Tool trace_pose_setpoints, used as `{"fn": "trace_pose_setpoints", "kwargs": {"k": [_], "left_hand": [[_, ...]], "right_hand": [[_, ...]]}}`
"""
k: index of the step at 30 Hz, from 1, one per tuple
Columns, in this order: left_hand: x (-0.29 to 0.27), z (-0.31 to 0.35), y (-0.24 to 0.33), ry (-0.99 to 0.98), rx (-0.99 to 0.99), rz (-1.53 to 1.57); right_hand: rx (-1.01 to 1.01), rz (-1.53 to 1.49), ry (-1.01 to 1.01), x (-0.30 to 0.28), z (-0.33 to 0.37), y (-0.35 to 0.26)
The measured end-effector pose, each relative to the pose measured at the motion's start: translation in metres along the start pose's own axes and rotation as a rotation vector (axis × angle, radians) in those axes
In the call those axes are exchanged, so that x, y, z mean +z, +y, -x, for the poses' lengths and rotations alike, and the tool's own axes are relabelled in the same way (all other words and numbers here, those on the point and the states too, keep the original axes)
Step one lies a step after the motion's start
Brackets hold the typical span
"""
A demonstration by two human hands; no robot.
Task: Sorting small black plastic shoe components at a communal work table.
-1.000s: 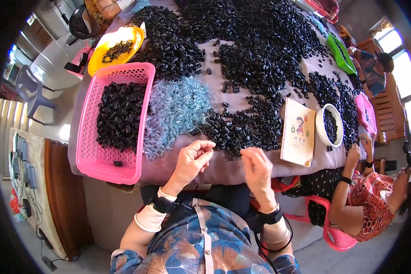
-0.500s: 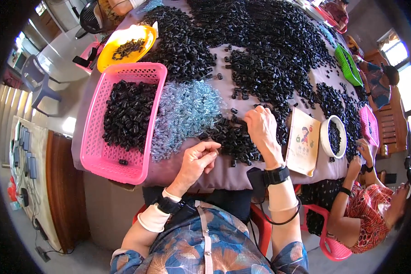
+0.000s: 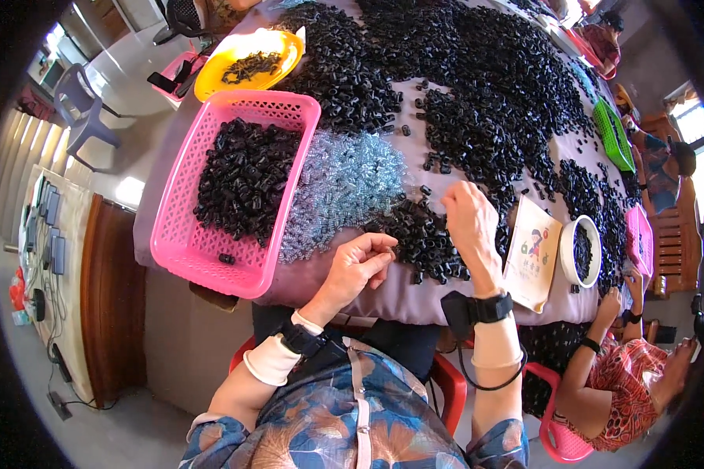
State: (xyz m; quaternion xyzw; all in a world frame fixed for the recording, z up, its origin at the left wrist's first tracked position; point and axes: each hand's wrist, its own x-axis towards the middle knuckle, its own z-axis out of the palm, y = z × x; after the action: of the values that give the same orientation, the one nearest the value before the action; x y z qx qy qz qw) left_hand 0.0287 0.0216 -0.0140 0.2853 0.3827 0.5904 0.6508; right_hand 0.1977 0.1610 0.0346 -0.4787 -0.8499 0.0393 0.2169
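My left hand [image 3: 357, 267] hovers over the near edge of the table, thumb and fingers pinched together. Whatever is between its fingertips is too small to name. To its right, my right hand [image 3: 472, 227] is over the heap of small black plastic pieces [image 3: 424, 244], its fingers curled in and partly hidden by the back of the hand. Next to the heap lies a spread of small clear bluish pieces [image 3: 350, 176]. A pink plastic basket [image 3: 296, 187] stands left of them, with many black pieces [image 3: 246, 176] inside.
Beside my right hand lies a booklet [image 3: 530, 266], then a white round bowl [image 3: 565, 254] of black pieces. A yellow plate [image 3: 211, 76] sits behind the basket. Farther right are a green basket [image 3: 614, 134], a pink basket [image 3: 640, 234] and a seated person [image 3: 610, 383].
The whole view has shifted, so the table things appear farther right. My right hand's fingers are curled in more tightly. My left hand stays pinched near the table edge.
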Motion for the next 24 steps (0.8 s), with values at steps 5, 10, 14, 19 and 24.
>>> {"fn": "trace_pose_setpoints", "kwargs": {"k": [5, 10, 14, 19, 24], "left_hand": [[0.000, 0.000, 0.002, 0.035, -0.004, -0.013], [0.002, 0.000, 0.001, 0.022, -0.005, -0.085], [0.001, 0.003, 0.000, 0.038, 0.010, -0.092], [0.002, 0.004, 0.003, 0.011, 0.016, -0.164], [0.005, 0.005, 0.003, 0.038, 0.017, -0.210]], "right_hand": [[0.085, -0.300, 0.112, -0.017, 0.023, -0.019], [0.236, -0.559, 0.156, -0.014, 0.030, -0.011], [0.467, -1.026, -0.065, -0.018, 0.045, -0.009], [0.586, -1.509, -0.017, -0.015, 0.070, -0.012], [0.654, -1.692, -0.011, -0.013, 0.084, -0.013]]}}
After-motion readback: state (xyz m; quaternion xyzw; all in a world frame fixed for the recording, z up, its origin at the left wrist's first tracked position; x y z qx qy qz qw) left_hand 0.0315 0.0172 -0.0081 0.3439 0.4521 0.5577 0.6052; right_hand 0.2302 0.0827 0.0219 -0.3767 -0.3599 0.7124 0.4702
